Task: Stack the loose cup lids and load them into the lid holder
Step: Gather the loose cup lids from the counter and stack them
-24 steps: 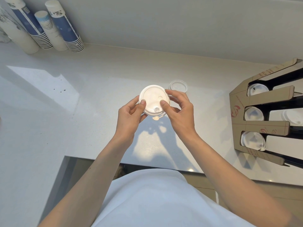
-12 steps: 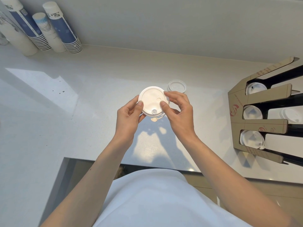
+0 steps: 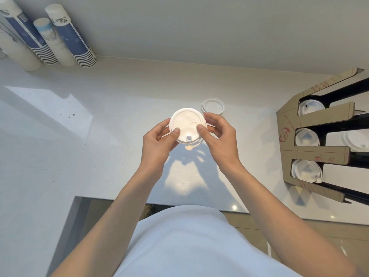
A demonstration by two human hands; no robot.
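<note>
A stack of white cup lids (image 3: 186,124) is held above the white counter (image 3: 99,148), top face towards me, sip hole near its lower edge. My left hand (image 3: 157,141) grips its left rim and my right hand (image 3: 220,139) grips its right rim, both thumbs pressed on the top lid. A small tab of a lower lid sticks out under the stack. One loose clear lid (image 3: 213,106) lies on the counter just behind my right hand. The cardboard lid holder (image 3: 315,150) stands at the right, with white lids in its three slots.
Tall stacks of blue and white paper cups (image 3: 69,35) lean against the wall at the back left. The counter's front edge runs just in front of my body, with a floor gap below it at the left.
The lid stack has stayed between both hands; the thumbs have shifted slightly on the top lid. The view has tilted a little.
</note>
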